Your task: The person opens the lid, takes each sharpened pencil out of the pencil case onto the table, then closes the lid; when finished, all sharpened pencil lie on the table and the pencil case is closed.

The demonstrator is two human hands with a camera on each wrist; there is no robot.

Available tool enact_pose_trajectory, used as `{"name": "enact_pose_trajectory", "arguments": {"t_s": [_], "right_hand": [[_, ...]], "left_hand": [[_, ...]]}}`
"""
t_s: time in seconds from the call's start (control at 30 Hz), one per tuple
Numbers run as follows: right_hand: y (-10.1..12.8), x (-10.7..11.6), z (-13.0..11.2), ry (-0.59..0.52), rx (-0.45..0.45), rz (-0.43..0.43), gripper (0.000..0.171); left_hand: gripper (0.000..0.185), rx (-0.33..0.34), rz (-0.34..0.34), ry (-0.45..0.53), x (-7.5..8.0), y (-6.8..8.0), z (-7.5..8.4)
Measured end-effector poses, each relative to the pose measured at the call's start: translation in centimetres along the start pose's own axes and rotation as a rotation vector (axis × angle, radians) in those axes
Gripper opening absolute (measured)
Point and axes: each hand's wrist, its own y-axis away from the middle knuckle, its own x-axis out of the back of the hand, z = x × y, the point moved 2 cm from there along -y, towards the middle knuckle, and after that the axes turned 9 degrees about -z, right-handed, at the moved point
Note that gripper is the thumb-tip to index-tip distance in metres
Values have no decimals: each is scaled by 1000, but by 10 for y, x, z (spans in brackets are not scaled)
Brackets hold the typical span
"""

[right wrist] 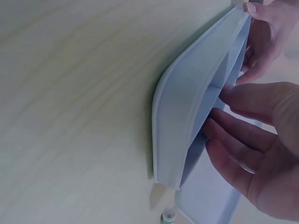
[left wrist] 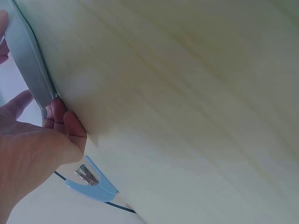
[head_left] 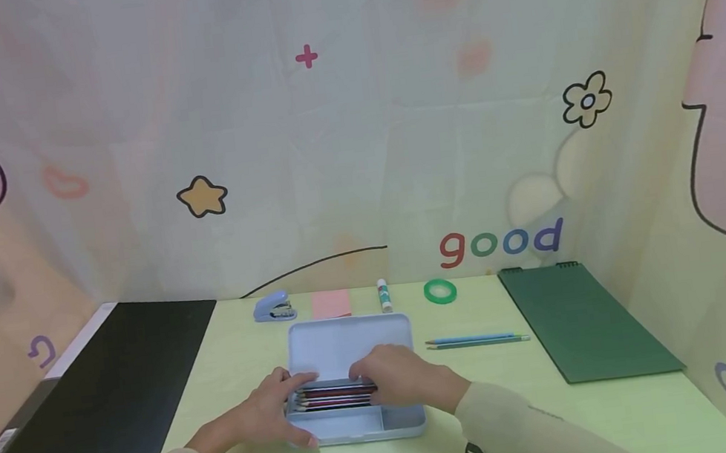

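A pale blue pencil case (head_left: pixel 348 424) lies with its lid (head_left: pixel 349 340) raised at the back. Several dark pencils (head_left: pixel 335 398) lie lengthwise in its rear compartment, points to the left. My left hand (head_left: pixel 266 413) grips the case's left end, thumb at the front edge and a finger stretched along the back. In the left wrist view, curled fingers (left wrist: pixel 70 123) support the case's side. My right hand (head_left: pixel 397 379) reaches into the case, thumb and fingers around the pencils' right ends. In the right wrist view its fingertips (right wrist: pixel 212 123) dip below the rim, the pencils hidden there.
Behind the lid sit a blue stapler (head_left: pixel 274 307), pink sticky notes (head_left: pixel 331 304), a glue stick (head_left: pixel 384 295) and green tape (head_left: pixel 441 291). Two pencils (head_left: pixel 477 340) lie to the right, near a green pad (head_left: pixel 589 320). A black folder (head_left: pixel 105 383) covers the left side.
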Motion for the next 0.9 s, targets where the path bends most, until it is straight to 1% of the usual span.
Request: {"name": "enact_pose_trajectory", "arguments": {"t_s": [0.27,0.4,0.57,0.63,0.73,0.9], "right_hand": [[-5,1,-10,100,-35,-18,22],[-8,0,-12,154,-41,-18,24],[-12,-6,-11,251,-20,-18,29],[-14,-7,-9,259,-8,-23,30],[-16,-5,-7,219,5,-41,32],[-16,-4,-5,157,28,-88,36]], "left_hand": [[92,-14,4,-10,0,1,0],[92,-14,7,-13,0,1,-1],[92,-12,2,-10,0,0,-2],[92,-2,1,-13,0,-1,-3],[92,-1,3,-17,0,-1,-3],[91,-25,4,-10,0,0,-3]]}}
